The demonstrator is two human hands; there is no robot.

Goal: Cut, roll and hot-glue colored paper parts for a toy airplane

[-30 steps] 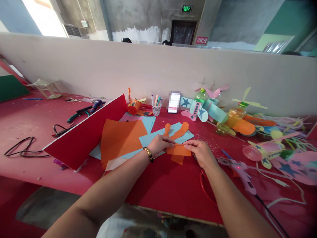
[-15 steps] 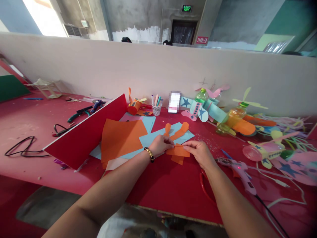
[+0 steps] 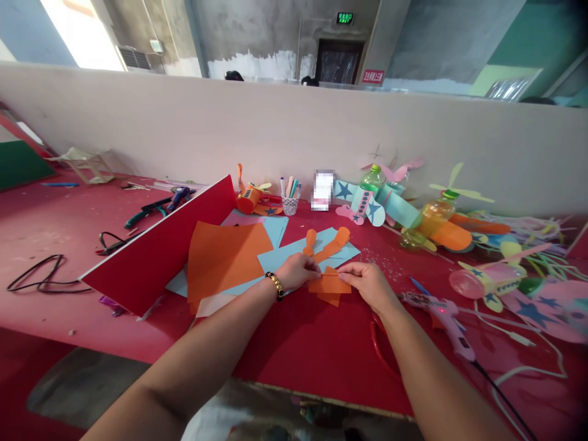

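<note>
A: From the head camera, what containers show?
B: A patterned cup [image 3: 290, 206] at eleven o'clock from the hands, with markers [image 3: 290, 186] standing in it.
A: And the orange paper piece [image 3: 329, 284]?
B: Between both hands, over the red tabletop [image 3: 294, 349]. The left hand [image 3: 297, 271] has thumb and fingers closed on its edge at ten o'clock; the right hand [image 3: 372, 285] pinches it near two.
A: Anything under it?
B: A smaller orange scrap [image 3: 329, 300], poking out at six.
A: Shapes and textures?
B: The held piece is matte and straight-edged. At twelve, rounded orange strips [image 3: 337, 243] lie on blue paper [image 3: 274, 261]; at nine, a broad orange sheet [image 3: 229, 257] with a curved edge. At one, a green-tinted, see-through plastic bottle [image 3: 371, 178] sits among star-marked paper shapes [image 3: 343, 190].
</note>
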